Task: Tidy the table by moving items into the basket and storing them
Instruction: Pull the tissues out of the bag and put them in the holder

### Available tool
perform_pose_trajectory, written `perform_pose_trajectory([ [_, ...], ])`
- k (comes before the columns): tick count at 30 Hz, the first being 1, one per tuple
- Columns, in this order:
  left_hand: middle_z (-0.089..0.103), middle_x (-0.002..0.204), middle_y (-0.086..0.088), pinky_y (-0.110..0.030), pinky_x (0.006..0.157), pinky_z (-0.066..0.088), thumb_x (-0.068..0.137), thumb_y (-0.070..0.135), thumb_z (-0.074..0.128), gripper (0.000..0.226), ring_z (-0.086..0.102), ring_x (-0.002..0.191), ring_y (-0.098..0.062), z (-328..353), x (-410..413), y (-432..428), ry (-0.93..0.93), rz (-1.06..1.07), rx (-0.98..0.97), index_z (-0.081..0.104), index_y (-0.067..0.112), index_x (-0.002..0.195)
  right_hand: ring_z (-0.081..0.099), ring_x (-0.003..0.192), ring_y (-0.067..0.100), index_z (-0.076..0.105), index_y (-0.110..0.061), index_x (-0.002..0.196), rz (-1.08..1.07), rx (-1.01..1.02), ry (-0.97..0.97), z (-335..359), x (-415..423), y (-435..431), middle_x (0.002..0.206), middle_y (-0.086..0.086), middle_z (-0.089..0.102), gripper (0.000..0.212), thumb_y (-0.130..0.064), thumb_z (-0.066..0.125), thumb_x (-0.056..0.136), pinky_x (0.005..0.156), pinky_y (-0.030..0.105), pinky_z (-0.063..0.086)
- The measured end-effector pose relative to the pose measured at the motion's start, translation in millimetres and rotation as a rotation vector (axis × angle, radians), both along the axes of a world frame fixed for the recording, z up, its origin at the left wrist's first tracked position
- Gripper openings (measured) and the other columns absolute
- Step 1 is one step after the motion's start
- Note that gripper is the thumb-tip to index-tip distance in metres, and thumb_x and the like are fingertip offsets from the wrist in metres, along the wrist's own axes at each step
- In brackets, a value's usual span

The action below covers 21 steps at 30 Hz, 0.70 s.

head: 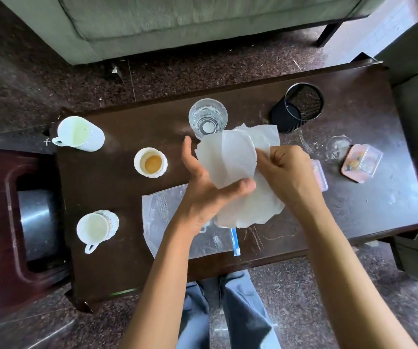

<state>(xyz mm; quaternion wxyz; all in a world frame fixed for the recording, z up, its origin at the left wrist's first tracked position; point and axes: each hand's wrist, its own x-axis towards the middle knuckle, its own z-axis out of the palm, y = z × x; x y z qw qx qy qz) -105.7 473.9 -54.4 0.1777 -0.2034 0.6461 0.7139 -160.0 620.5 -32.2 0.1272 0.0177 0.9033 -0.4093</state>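
My left hand (202, 190) thumb-pinches the paper sheets (228, 157) at frame centre, above the bench (117, 197); my right hand (283, 170) fists their edge. Should bunch them tight, clear of the glass (207, 117).

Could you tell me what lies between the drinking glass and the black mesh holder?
In the head view, only bare table separates the glass and the holder.

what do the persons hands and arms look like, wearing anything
The left hand and right hand are bare, with no gloves. No ring, watch or bracelet shows on the sides in view. Both arms are uncovered down to the frame edge, with no sleeves in sight. Blue jeans show below the table.
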Motion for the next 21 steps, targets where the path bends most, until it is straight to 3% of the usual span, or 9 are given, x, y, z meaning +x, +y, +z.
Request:
perform_pose_trajectory([
  [4,0.061,0.12,0.009,-0.035,0.097,0.046,0.075,0.013,0.074,0.11,0.058,0.113,-0.009,-19,0,-7,-0.109,0.222,-0.048,-0.005,0.04,0.147,0.024,0.053,0.01,0.034,0.005,0.055,0.008,0.003,-0.039,6,-2,2,0.057,0.007,0.026,0.054,-0.026,0.063,0.089,0.045,0.028,0.019],
  [6,0.062,0.121,0.002,-0.04,0.091,0.053,0.084,0.017,0.064,0.077,0.061,0.111,-0.019,-27,1,-16,-0.202,0.313,0.062,0.022,0.036,0.145,0.027,0.056,0.019,0.034,0.008,0.06,-0.026,-0.065,-0.093,10,-3,5,0.06,0.011,0.029,0.056,-0.029,0.064,0.089,0.05,0.03,0.021],
  [8,0.067,0.117,-0.001,-0.034,0.075,0.057,0.093,0.03,0.055,0.044,0.066,0.097,-0.017,-30,2,-23,-0.257,0.392,0.145,0.046,0.024,0.136,0.027,0.057,0.02,0.034,0.009,0.059,-0.027,-0.056,-0.097,15,-4,7,0.059,0.012,0.029,0.056,-0.028,0.065,0.088,0.051,0.031,0.021],
  [9,0.069,0.112,0.001,-0.029,0.067,0.057,0.096,0.039,0.049,0.041,0.068,0.086,-0.012,-30,2,-25,-0.26,0.456,0.192,0.051,0.02,0.132,0.025,0.055,0.016,0.033,0.007,0.056,-0.018,-0.006,-0.07,18,-5,7,0.057,0.011,0.027,0.056,-0.026,0.065,0.088,0.049,0.031,0.021],
  [10,0.07,0.111,0.002,-0.026,0.065,0.055,0.096,0.048,0.044,0.045,0.068,0.081,-0.008,-29,2,-25,-0.26,0.521,0.227,0.053,0.019,0.129,0.021,0.053,0.011,0.031,0.002,0.053,0.0,0.063,-0.03,21,-5,6,0.055,0.008,0.023,0.055,-0.024,0.066,0.087,0.048,0.032,0.019],
  [12,0.065,0.122,0.002,-0.027,0.077,0.054,0.091,0.062,0.04,0.056,0.067,0.098,-0.009,-25,4,-24,-0.222,0.616,0.203,0.051,0.023,0.129,0.013,0.055,0.015,0.023,-0.011,0.05,0.056,0.195,0.028,26,-5,3,0.054,0.003,0.014,0.055,-0.02,0.066,0.084,0.049,0.032,0.016],
  [15,0.045,0.142,0.004,-0.021,0.092,0.045,0.063,0.073,0.053,0.087,0.049,0.127,-0.011,-14,14,-11,-0.153,0.484,-0.076,0.03,0.035,0.139,0.011,0.056,0.017,0.023,-0.014,0.05,0.07,0.239,-0.025,27,-6,-2,0.055,0.004,0.013,0.056,-0.018,0.069,0.081,0.05,0.033,0.016],
  [18,0.045,0.141,0.003,-0.027,0.097,0.045,0.053,0.056,0.083,0.126,0.052,0.122,-0.008,-10,21,11,-0.152,0.328,-0.04,-0.004,0.046,0.143,0.018,0.057,0.018,0.035,-0.005,0.052,-0.002,0.176,-0.073,22,-7,-5,0.058,0.01,0.022,0.049,-0.022,0.071,0.08,0.048,0.031,0.014],
  [21,0.054,0.13,0.005,-0.035,0.09,0.052,0.066,0.032,0.084,0.121,0.057,0.106,-0.005,-15,20,18,-0.275,0.447,0.098,-0.007,0.038,0.146,0.031,0.057,0.02,0.049,0.012,0.065,-0.071,-0.014,-0.153,17,-7,-4,0.06,0.013,0.035,0.051,-0.031,0.072,0.08,0.05,0.029,0.023],
])
